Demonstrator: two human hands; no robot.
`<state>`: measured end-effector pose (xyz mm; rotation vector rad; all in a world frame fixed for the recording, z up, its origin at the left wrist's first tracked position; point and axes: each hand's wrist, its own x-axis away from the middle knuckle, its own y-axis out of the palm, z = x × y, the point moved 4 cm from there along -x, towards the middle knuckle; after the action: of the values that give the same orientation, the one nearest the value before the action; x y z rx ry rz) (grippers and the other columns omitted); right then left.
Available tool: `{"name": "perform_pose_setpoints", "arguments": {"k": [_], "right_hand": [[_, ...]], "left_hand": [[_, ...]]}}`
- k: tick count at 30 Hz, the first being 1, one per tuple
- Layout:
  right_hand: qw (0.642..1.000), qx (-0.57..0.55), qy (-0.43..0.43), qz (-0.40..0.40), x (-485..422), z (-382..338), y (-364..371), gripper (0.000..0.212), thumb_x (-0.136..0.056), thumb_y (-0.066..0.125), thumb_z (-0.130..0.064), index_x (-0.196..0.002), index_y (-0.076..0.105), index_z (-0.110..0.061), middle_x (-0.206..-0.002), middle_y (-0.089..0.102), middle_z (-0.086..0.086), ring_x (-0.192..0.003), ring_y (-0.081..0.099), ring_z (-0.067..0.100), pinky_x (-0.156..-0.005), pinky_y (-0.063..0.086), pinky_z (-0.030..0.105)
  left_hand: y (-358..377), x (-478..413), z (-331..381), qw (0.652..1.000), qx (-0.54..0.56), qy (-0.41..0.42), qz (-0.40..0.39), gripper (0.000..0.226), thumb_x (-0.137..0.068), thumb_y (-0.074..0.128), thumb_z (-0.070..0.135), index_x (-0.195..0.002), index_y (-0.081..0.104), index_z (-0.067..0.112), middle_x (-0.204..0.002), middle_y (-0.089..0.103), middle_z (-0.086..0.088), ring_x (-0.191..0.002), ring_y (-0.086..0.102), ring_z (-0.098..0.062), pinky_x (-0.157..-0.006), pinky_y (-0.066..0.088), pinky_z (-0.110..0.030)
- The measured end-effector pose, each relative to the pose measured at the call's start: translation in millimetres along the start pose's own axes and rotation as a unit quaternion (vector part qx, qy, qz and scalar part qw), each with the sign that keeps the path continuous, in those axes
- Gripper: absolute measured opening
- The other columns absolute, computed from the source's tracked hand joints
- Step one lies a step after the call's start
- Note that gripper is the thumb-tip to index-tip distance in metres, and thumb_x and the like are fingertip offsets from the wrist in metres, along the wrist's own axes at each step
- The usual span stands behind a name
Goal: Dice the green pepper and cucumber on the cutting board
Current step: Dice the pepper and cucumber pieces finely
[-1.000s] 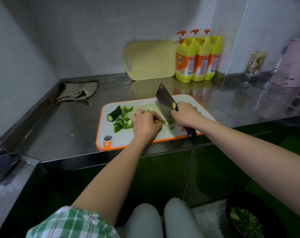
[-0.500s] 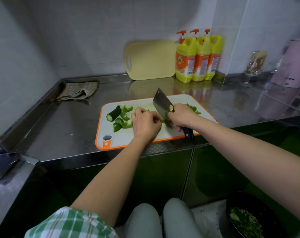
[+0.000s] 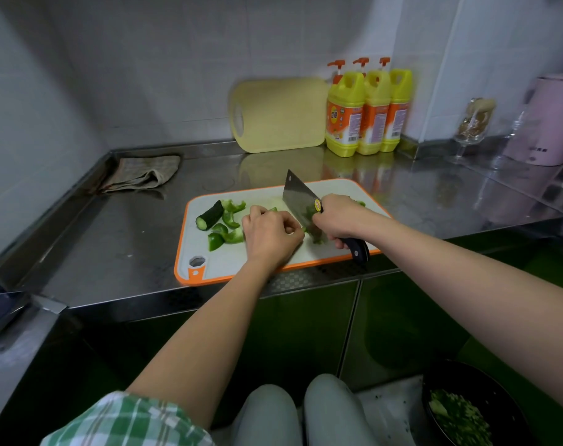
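Cleaver (image 3: 301, 201): lowered since a second ago, gripped by right hand (image 3: 339, 220). Pepper strip pinned under curled left hand (image 3: 269, 235). Cucumber stub (image 3: 210, 215), pepper chunks (image 3: 227, 231) uncut; dicing judged midway.

Head view, forward-down, close over cutting board (image 3: 216, 252)

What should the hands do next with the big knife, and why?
Probably lift the knife a little and chop down again beside the last cut. The right hand grips its handle, the blade sits by the left hand, which is curled over pepper on the board, and big pepper pieces and a cucumber chunk are still uncut.
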<state>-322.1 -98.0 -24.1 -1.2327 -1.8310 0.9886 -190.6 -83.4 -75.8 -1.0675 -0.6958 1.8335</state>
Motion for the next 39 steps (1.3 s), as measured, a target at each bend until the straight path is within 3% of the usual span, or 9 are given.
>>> {"name": "perform_pose_setpoints", "arguments": {"k": [3,10,15,23,28,33,36,39], "right_hand": [[1.000,0.018,0.007,-0.005,-3,-1,0,0.019,-0.089,0.037,0.000,-0.073,0.047,0.000,-0.060,0.056,0.017,-0.037,0.052,0.021,-0.035,0.039,0.018],[0.998,-0.023,0.008,0.051,-8,8,4,0.013,-0.094,0.036,-0.005,-0.098,0.048,-0.001,-0.063,0.059,0.017,-0.043,0.056,0.025,-0.039,0.042,0.023],[1.000,0.004,0.023,0.021,-9,9,-1,0.018,-0.091,0.040,-0.003,-0.098,0.055,0.004,-0.070,0.063,0.019,-0.046,0.057,0.024,-0.044,0.046,0.026],[0.999,-0.041,-0.010,0.012,2,4,-11,0.016,-0.090,0.037,-0.006,-0.082,0.050,-0.001,-0.072,0.059,0.021,-0.044,0.053,0.025,-0.041,0.041,0.022],[1.000,0.008,0.001,-0.005,4,-1,-2,0.020,-0.091,0.037,-0.003,-0.074,0.048,-0.002,-0.061,0.056,0.014,-0.037,0.052,0.020,-0.032,0.037,0.016],[1.000,0.006,0.012,0.016,-3,-1,6,0.016,-0.091,0.036,-0.002,-0.077,0.043,-0.004,-0.055,0.056,0.015,-0.031,0.051,0.018,-0.039,0.042,0.020],[0.999,-0.020,0.019,0.044,-9,4,7,0.012,-0.095,0.036,-0.005,-0.089,0.046,-0.002,-0.053,0.056,0.014,-0.024,0.047,0.014,-0.040,0.043,0.021],[0.996,-0.046,0.011,0.073,-9,9,2,0.017,-0.098,0.036,-0.012,-0.089,0.048,-0.002,-0.057,0.057,0.014,-0.031,0.053,0.017,-0.037,0.042,0.021]], "left_hand": [[1,-1,-1,1.000,-0.007,0.000,0.005,0.013,-0.079,0.062,0.034,-0.082,0.073,0.030,-0.083,0.063,0.006,-0.102,0.038,-0.021,-0.082,0.027,-0.034],[1,-2,-2,1.000,0.008,-0.002,0.000,0.012,-0.082,0.062,0.034,-0.081,0.073,0.030,-0.085,0.064,0.006,-0.102,0.037,-0.021,-0.079,0.022,-0.031],[0,-2,0,1.000,0.003,-0.002,-0.005,0.011,-0.082,0.061,0.032,-0.079,0.071,0.029,-0.085,0.062,0.005,-0.103,0.038,-0.021,-0.082,0.025,-0.033],[1,-3,-1,1.000,-0.011,-0.002,0.005,0.015,-0.081,0.059,0.031,-0.078,0.072,0.025,-0.082,0.064,0.003,-0.102,0.039,-0.023,-0.083,0.028,-0.034],[-2,-2,3,1.000,-0.012,0.009,0.007,0.012,-0.082,0.061,0.032,-0.079,0.071,0.026,-0.078,0.058,0.005,-0.102,0.038,-0.023,-0.080,0.027,-0.034],[-1,-3,3,0.999,-0.028,0.017,0.008,0.015,-0.081,0.061,0.034,-0.082,0.072,0.025,-0.083,0.062,0.001,-0.103,0.039,-0.024,-0.080,0.028,-0.035],[0,-4,2,1.000,-0.021,0.015,0.003,0.014,-0.081,0.062,0.035,-0.083,0.073,0.026,-0.084,0.064,0.003,-0.104,0.039,-0.024,-0.082,0.030,-0.036],[1,-4,0,1.000,-0.014,0.006,0.000,0.015,-0.081,0.063,0.035,-0.083,0.074,0.026,-0.085,0.062,0.003,-0.105,0.039,-0.023,-0.083,0.029,-0.035]]}}
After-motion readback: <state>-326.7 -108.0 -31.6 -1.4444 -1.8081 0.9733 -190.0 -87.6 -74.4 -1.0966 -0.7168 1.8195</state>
